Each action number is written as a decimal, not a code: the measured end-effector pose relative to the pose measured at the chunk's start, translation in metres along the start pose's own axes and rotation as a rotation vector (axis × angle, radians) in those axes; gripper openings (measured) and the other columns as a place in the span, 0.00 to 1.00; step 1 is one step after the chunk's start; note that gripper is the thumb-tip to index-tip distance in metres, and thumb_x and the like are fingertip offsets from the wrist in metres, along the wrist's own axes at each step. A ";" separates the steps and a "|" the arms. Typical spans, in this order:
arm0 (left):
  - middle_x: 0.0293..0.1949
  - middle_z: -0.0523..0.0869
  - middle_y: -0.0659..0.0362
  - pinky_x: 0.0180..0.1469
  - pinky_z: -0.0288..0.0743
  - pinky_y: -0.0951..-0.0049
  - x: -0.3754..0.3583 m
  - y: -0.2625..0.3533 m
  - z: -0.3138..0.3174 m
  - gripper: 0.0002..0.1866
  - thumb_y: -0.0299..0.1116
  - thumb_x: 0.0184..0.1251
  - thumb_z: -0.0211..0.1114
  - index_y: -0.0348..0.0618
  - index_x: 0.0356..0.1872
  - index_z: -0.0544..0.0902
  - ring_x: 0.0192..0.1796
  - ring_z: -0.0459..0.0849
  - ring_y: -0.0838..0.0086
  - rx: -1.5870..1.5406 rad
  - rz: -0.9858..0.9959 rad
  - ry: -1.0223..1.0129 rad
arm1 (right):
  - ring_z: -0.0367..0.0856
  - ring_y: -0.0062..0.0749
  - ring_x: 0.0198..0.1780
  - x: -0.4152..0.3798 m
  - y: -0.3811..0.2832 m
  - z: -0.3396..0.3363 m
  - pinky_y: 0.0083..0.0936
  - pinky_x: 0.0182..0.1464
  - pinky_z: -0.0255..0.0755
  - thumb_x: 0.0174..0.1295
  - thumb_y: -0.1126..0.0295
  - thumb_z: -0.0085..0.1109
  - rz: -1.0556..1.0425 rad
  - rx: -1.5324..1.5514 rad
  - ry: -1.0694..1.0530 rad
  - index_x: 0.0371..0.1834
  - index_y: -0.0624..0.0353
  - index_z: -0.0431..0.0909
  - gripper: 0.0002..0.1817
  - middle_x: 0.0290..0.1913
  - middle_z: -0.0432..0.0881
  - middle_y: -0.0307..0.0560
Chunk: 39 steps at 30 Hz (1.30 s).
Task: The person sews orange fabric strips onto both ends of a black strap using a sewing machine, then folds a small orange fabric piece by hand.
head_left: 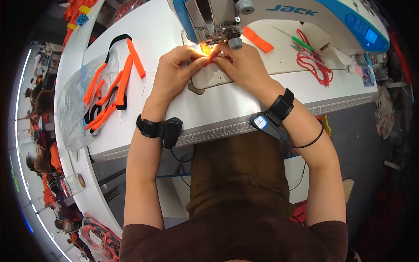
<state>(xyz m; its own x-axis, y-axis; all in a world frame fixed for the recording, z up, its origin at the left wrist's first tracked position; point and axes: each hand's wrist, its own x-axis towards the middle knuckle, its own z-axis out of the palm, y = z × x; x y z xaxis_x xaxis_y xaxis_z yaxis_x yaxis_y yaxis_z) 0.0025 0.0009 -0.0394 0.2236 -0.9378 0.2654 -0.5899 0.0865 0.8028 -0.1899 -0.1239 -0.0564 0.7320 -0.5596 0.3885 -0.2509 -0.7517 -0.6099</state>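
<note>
My left hand point(176, 72) and my right hand point(240, 63) meet under the needle of a white and blue sewing machine point(283, 13). Both pinch a small orange fabric piece point(208, 55) that lies on the machine bed, lit by the machine lamp. The fingertips of both hands touch it and hide most of it. Each wrist wears a black band with a small device.
Orange and black straps point(115, 83) lie on a clear plastic bag point(76, 109) at the left of the white table point(227, 109). Another orange strip point(257, 39), red cord point(314, 65) and a green-handled tool point(301, 41) lie at the right. Other people sit at far left.
</note>
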 end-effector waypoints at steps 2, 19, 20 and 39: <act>0.39 0.91 0.58 0.47 0.80 0.73 0.001 0.000 0.001 0.09 0.31 0.69 0.81 0.40 0.45 0.94 0.40 0.86 0.75 0.069 0.023 0.031 | 0.89 0.50 0.46 0.000 0.001 0.001 0.45 0.47 0.82 0.71 0.62 0.68 -0.003 -0.007 -0.003 0.48 0.53 0.93 0.10 0.43 0.89 0.50; 0.34 0.88 0.63 0.44 0.79 0.64 0.002 0.012 0.007 0.06 0.32 0.63 0.81 0.45 0.36 0.92 0.40 0.84 0.65 0.464 0.363 0.132 | 0.89 0.49 0.47 0.000 -0.002 -0.001 0.44 0.47 0.83 0.72 0.64 0.68 -0.044 -0.031 -0.035 0.49 0.49 0.90 0.08 0.44 0.88 0.49; 0.34 0.87 0.62 0.44 0.79 0.64 0.001 0.013 0.006 0.06 0.32 0.63 0.81 0.45 0.37 0.91 0.40 0.84 0.64 0.471 0.365 0.119 | 0.89 0.49 0.47 0.000 -0.001 0.000 0.44 0.47 0.83 0.72 0.65 0.67 -0.046 0.000 -0.040 0.49 0.49 0.90 0.07 0.44 0.88 0.49; 0.36 0.85 0.62 0.45 0.77 0.63 -0.008 0.028 0.011 0.05 0.31 0.65 0.79 0.48 0.39 0.90 0.41 0.84 0.64 0.610 0.469 0.107 | 0.89 0.45 0.38 -0.007 -0.012 -0.025 0.39 0.41 0.81 0.65 0.64 0.70 0.046 0.049 -0.074 0.42 0.54 0.93 0.09 0.36 0.88 0.43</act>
<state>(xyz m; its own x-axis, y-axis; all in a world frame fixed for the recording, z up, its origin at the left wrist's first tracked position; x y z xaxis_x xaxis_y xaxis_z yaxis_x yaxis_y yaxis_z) -0.0244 0.0067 -0.0249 -0.1001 -0.8085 0.5799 -0.9572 0.2373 0.1656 -0.2078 -0.1195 -0.0345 0.7656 -0.5645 0.3086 -0.2553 -0.7069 -0.6596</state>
